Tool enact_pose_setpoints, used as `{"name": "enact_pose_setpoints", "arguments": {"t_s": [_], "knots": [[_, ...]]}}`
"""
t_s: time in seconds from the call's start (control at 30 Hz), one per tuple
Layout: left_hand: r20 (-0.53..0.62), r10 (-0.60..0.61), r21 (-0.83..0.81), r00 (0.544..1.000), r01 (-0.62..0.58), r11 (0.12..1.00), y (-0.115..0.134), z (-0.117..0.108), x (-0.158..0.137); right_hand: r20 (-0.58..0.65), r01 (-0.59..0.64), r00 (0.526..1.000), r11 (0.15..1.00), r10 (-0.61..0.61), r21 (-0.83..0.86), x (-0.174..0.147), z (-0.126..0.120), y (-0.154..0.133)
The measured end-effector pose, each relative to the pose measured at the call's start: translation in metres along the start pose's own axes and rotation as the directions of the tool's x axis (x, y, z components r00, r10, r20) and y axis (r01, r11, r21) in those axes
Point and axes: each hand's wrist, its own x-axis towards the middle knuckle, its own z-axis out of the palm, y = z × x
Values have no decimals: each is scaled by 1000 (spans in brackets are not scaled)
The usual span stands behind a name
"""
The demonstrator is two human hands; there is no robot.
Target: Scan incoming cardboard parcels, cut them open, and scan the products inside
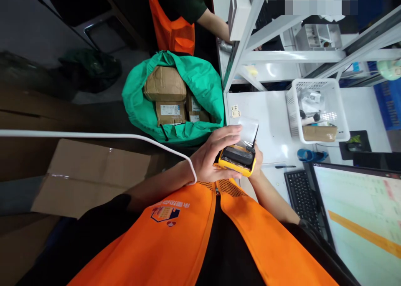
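Note:
A small yellow-and-black device [237,158] is held in front of my chest. It looks like a portable label printer with its clear cover [248,131] flipped up and a dark roller showing inside. My left hand [216,152] grips it from the left, thumb low on the casing and fingers reaching up by the cover. On the other side, my right hand [258,160] holds the device's right edge, most of its fingers hidden behind it. A white cable [175,152] crosses my left wrist.
A green sack [138,98] of cardboard parcels stands ahead. At right, a white desk [269,110] carries a white basket [291,115], keyboard [302,194] and monitor [360,219]. A flattened carton [90,173] lies left. Another person's arm [216,25] rests beyond the sack.

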Motion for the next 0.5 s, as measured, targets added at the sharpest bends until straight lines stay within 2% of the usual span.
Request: {"name": "enact_pose_setpoints", "arguments": {"t_s": [0.1, 0.17, 0.27, 0.5], "knots": [[-26, 16, 46, 1000, -15, 999, 1, 2, 2, -40, 121, 992, 991, -119, 57, -3, 2, -4], [-46, 7, 70, 999, -4, 998, 1, 3, 3, -78, 142, 988, 984, -134, 106, -6, 5, -8], [-65, -41, 99, 997, 47, 994, 3, 2, 5, -108, 85, 992, 976, -64, 202, -11, 13, -19], [-75, -186, 164, 980, 196, 967, 13, -8, 13, -59, -108, 989, 930, 137, 350, -24, 24, -39]]}}
